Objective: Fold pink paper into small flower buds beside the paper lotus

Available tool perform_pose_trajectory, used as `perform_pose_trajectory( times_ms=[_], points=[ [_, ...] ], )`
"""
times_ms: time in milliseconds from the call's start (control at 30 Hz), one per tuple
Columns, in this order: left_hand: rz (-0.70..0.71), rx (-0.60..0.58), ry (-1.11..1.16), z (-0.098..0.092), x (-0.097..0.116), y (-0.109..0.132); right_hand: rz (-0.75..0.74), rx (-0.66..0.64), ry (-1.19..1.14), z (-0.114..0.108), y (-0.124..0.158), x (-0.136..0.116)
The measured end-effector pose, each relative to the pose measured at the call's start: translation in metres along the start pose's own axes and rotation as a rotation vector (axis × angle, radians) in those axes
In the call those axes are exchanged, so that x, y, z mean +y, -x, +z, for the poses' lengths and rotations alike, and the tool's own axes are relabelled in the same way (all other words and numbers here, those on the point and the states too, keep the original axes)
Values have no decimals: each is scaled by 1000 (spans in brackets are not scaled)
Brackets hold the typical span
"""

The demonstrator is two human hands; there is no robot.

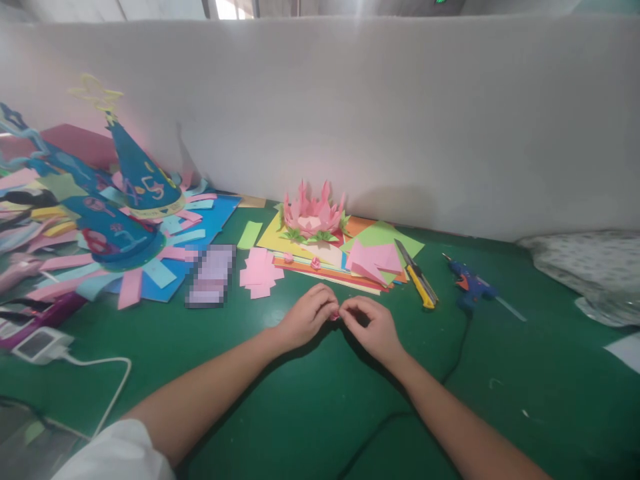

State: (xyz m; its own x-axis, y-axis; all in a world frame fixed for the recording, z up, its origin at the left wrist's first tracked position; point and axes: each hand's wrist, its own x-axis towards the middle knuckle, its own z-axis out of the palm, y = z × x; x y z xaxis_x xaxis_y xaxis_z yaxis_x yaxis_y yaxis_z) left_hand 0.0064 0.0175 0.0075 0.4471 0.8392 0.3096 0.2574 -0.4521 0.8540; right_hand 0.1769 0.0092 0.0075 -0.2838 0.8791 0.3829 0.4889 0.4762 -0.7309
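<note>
Between the fingertips of both hands, over the middle of the green table, is a small folded pink paper piece (334,315). My left hand (309,317) pinches it from the left, its fingers covering most of it. From the right, my right hand (373,327) meets it with thumb and forefinger pressed together. Just beyond lie two little pink paper roses (315,263) on a stack of coloured paper (333,272). A pile of pink paper strips (261,272) rests to the left of the stack. Behind stands a pink paper lotus (315,217) with green leaves.
A yellow utility knife (421,280) and a blue glue gun (473,287) with a cable lie to the right. Blue party hats (145,177) with paper fringes crowd the left, near a white charger (43,345) and cord. A pale partition (400,113) rises behind the table (280,413).
</note>
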Motion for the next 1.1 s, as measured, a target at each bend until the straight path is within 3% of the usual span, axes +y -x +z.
perform_pose_trajectory(
  times_ms=[167, 333, 467, 667, 733, 933, 1100],
  points=[
    [-98, 1, 203, 2, -4, 1, 13, 18, -12, -1, -1, 2],
    [-12, -4, 59, -2, -1, -1, -2, 12, -3, -1, 0, 0],
    [-31, -16, 114, -3, 1, -2, -19, -3, -4, -1, 0, -2],
    [-290, 71, 598, 5, -3, -2, 99, -7, -120, 0, -1, -3],
    [-340, 120, 666, 7, -3, -3, 146, -17, -181, 1, -1, -2],
    [-430, 153, 657, 6, -5, -4, 310, 51, -297, -1, -5, -4],
    [-338, 177, 491, 6, -7, -2, 415, 21, -413, -1, -7, -4]
  ],
)
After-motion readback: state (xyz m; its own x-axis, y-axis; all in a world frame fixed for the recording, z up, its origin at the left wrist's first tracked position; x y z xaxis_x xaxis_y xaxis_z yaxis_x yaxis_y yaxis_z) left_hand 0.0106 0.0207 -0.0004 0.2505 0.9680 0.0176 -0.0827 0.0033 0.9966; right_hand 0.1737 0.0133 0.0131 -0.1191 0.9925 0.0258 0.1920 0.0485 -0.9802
